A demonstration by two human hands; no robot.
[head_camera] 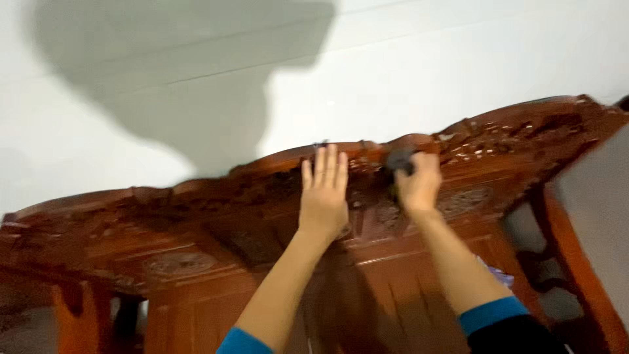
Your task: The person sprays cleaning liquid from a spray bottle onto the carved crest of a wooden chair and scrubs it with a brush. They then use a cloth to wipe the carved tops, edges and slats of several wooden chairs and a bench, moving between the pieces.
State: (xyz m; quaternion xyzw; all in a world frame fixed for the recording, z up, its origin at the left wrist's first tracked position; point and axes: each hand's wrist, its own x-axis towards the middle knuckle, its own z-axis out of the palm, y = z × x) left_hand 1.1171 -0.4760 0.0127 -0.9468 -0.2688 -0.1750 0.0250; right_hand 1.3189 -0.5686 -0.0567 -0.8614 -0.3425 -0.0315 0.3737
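Note:
A carved reddish-brown wooden backrest (196, 216) of a large bench spans the view, its arched top rail against a white wall. My left hand (324, 193) lies flat, fingers together and pointing up, on the carved crest at the middle. My right hand (418, 183) is closed around a small dark object (398, 159), pressed against the carving just right of the crest. What the dark object is cannot be told through the blur. Both forearms reach up from the bottom edge, with blue sleeve cuffs.
A white wall (458, 59) rises behind the bench, with a large shadow at upper left. The bench's right armrest and post (576, 262) run down the right side. A bit of patterned cloth (498, 274) shows beside my right forearm.

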